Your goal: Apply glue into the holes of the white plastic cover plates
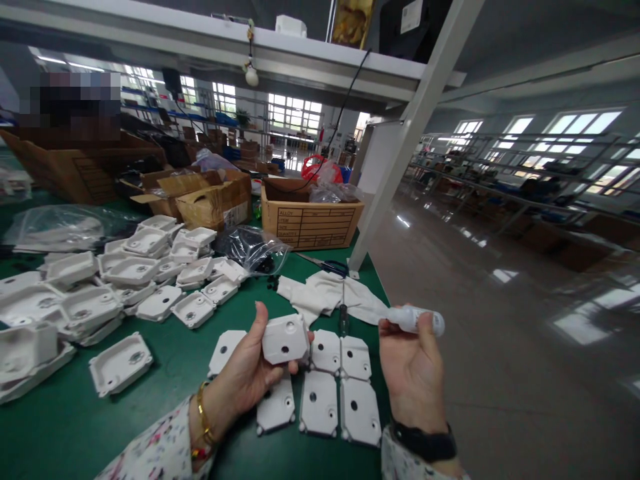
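Left hand point(253, 373) half-curled, gripping cover point(277, 335) above near covers point(320, 413) | right hand point(413, 373) curled round bottle point(417, 320) at right, nozzle point(395, 316) leftward, apart from cover | step: probably bottle work on cover | next calls for: steady cover, careful nozzle aim

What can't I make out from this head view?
In the head view:
Bottle: any print, too small and blurred to read.
Held white casing: far side, turned away over the left hand.
Printed box: lower contents, behind its front wall and a plastic bag.
Leftmost casings: cut off by the left edge.
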{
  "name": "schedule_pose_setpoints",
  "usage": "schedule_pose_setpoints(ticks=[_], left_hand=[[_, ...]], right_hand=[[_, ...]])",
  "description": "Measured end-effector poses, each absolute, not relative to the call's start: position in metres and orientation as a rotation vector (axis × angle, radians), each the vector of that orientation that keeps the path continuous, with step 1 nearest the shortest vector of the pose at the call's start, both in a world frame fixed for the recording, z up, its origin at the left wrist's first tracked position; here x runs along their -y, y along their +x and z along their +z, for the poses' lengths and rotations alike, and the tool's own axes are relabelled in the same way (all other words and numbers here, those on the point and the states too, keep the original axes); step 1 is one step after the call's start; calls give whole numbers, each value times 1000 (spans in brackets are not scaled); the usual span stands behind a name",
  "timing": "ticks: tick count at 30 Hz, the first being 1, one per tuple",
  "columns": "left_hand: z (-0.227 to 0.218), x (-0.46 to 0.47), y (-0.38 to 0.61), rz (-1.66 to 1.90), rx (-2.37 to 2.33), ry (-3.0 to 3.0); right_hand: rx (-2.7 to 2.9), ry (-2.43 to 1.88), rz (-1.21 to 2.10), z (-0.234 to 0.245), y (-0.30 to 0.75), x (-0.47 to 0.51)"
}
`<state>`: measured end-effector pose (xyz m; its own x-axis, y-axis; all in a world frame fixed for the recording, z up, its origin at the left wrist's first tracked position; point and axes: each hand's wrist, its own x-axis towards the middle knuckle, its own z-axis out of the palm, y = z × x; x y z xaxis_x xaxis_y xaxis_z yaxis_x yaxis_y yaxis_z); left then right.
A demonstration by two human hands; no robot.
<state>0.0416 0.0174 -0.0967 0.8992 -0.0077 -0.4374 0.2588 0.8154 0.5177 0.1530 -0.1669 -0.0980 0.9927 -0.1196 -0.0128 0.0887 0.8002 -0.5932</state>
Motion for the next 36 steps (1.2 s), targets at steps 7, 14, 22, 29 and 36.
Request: schedule_pose_setpoints(ticks=[7,14,22,29,36], left_hand=[[-109,-20,42,-86,-495,880],[-109,-18,39,-37,-527,986],[-102,-57,9,-35,-448,1321],[-118,-102,-46,-203,-471,1991],[-138,-86,-42,66,-546,2346]], right_hand=[[-318,-450,73,-101,156,169],[-364,-436,185,-110,159,169],[-354,-424,221,-107,160,171],[-352,-379,218,-105,162,175],[-339,-361,229,-113,166,177]])
